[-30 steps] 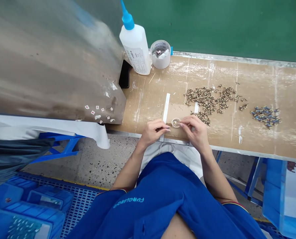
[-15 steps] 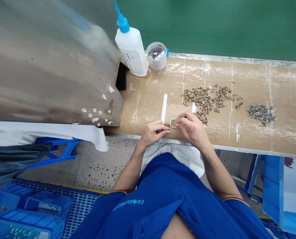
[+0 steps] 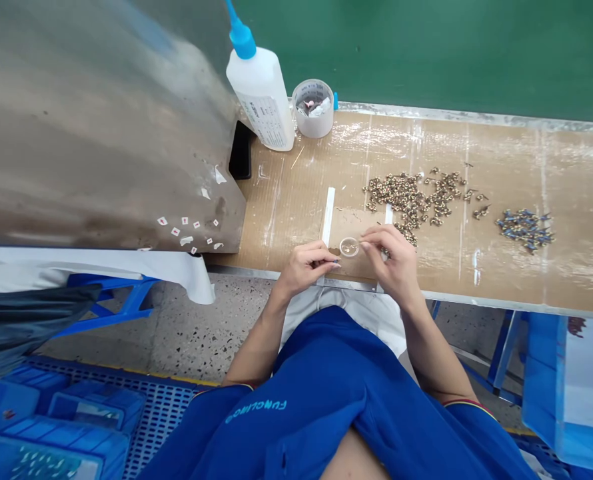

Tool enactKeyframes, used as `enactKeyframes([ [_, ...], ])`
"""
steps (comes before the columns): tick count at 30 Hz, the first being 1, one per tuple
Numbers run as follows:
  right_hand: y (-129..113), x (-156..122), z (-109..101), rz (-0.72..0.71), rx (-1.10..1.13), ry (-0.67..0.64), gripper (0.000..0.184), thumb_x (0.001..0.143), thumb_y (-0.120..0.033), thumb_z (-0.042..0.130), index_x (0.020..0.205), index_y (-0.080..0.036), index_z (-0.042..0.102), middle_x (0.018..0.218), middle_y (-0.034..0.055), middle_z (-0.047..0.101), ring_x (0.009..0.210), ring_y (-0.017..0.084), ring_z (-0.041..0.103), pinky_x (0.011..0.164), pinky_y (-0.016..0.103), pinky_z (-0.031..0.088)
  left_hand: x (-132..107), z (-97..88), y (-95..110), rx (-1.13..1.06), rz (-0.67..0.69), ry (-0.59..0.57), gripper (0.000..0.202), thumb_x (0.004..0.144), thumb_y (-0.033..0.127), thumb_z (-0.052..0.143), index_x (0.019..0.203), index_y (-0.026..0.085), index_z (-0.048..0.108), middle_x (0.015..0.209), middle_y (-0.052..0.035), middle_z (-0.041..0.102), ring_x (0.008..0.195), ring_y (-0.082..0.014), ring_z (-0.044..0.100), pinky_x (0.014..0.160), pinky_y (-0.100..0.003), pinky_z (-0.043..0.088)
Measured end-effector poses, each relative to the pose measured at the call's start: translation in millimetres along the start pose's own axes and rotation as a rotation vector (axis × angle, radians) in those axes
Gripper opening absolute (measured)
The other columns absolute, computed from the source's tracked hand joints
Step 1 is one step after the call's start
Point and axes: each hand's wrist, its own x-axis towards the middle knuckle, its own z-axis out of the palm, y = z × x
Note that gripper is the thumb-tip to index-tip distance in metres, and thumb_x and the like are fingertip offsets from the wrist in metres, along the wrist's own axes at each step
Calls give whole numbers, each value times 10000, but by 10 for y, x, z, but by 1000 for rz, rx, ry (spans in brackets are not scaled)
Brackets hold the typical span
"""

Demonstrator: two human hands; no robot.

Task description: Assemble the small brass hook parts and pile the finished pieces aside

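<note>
A small clear ring [image 3: 349,247] is lying on a brown card patch [image 3: 349,223] near the front edge of a scuffed kraft-cardboard bench top [image 3: 566,167], between the two hands, which are held apart. The fingertips [image 3: 365,245] of the right hand [image 3: 394,257] are brought just beside the ring, and the left hand [image 3: 306,267] is curled at its 8 o'clock; whether either hand grips anything cannot be told. From the ring, a loose heap of small brass fittings [image 3: 401,197] is seen at 2 o'clock, blue-tipped metal pieces [image 3: 525,227] at 3 o'clock, and a white plastic bottle with a blue nozzle [image 3: 260,97] and a clear round tub [image 3: 312,108] at 11 o'clock. The light ring could be flicked away by a slipping fingertip, or nudged off the nearby bench edge. The fittings could be scattered if brushed by the right hand, which is close to them, and the tall bottle could be toppled by a careless reach.
</note>
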Motion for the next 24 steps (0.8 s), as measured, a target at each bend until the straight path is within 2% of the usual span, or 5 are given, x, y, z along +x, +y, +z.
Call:
enactKeyframes([
  [3, 23, -73, 0, 117, 163, 84, 158, 975, -330, 592, 878, -230, 665, 880, 54, 726, 822, 200, 695, 699, 331, 554, -1, 5, -11, 14, 28, 0, 271, 934, 382, 689, 869, 137, 785, 705, -29, 636, 557, -81, 523, 523, -204, 400],
  [6, 18, -154, 22, 172, 267, 72, 170, 975, -366, 608, 902, -228, 677, 856, 44, 743, 768, 180, 708, 678, 307, 568, 3, 16, -21, 32, 37, 0, 300, 946, 400, 670, 867, 133, 782, 710, -31, 638, 549, -76, 519, 513, -197, 395],
  [14, -36, -211, 141, 109, 224, 70, 194, 982, -383, 605, 877, -238, 680, 850, 39, 767, 770, 179, 717, 683, 305, 569, -1, 26, -27, 60, 84, -1, 305, 959, 391, 652, 843, 133, 766, 707, -25, 626, 565, -77, 525, 521, -192, 394],
  [18, -36, -216, 142, 111, 197, 64, 218, 987, -404, 588, 873, -240, 674, 848, 43, 765, 774, 189, 716, 677, 316, 561, -2, 30, -26, 76, 85, -7, 310, 966, 390, 642, 837, 133, 759, 706, -21, 614, 565, -77, 520, 521, -193, 392],
  [24, -42, -213, 139, 86, 165, 44, 180, 985, -352, 590, 872, -233, 663, 821, 33, 756, 718, 173, 700, 641, 297, 528, -4, 32, -25, 84, 89, -15, 298, 970, 372, 638, 836, 130, 750, 706, -17, 606, 574, -79, 521, 530, -194, 398],
])
